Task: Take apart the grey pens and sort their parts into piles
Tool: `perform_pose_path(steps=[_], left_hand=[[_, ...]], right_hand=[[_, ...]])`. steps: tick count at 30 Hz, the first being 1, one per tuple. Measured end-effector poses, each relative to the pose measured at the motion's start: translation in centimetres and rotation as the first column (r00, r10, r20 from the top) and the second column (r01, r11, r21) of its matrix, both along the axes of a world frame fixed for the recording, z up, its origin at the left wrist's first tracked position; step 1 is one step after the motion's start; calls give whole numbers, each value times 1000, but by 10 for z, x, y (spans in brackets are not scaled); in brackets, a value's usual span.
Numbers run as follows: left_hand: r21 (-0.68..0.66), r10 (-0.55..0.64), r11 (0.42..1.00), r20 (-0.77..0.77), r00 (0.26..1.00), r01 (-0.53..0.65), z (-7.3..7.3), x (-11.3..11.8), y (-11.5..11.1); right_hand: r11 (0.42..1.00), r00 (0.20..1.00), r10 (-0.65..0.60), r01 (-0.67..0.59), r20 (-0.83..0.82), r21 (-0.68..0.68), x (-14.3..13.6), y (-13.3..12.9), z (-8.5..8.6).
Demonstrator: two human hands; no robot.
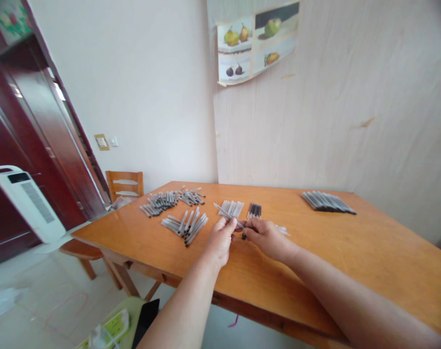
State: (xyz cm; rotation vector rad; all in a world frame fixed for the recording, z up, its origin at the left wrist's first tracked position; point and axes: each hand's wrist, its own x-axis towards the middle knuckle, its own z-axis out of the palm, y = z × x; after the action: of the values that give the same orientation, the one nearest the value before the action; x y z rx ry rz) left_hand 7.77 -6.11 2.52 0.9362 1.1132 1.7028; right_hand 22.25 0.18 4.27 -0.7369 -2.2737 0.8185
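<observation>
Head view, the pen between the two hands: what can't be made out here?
- Pen: its right end is hidden under the fingers of the right hand.
- Small dark piece below the fingers: too small to identify.
- Left hand: seen from the back, so its grip is hidden.
</observation>
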Motion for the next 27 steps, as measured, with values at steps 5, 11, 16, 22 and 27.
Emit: perform_pose_path(steps=[5,11,16,22,27], left_hand=[[-44,74,996,-22,997,-75,0,-1,0],[-16,83,996,37,996,-82,1,0,0],[45,61,997,103,993,-66,-1,0,3],[59,44,997,125,991,-52,-2,1,4],[52,36,998,130,991,-43,-2,0,4]], right_hand=[[993,998,-65,62,25,102,-1,1,-2],[991,997,-81,78,22,109,-2,1,-3],[998,997,-53,51,59,40,-1,1,0],[1000,998,7,-6,66,-13,0,3,-1],[998,997,-55,54,61,15,-1,2,0]])
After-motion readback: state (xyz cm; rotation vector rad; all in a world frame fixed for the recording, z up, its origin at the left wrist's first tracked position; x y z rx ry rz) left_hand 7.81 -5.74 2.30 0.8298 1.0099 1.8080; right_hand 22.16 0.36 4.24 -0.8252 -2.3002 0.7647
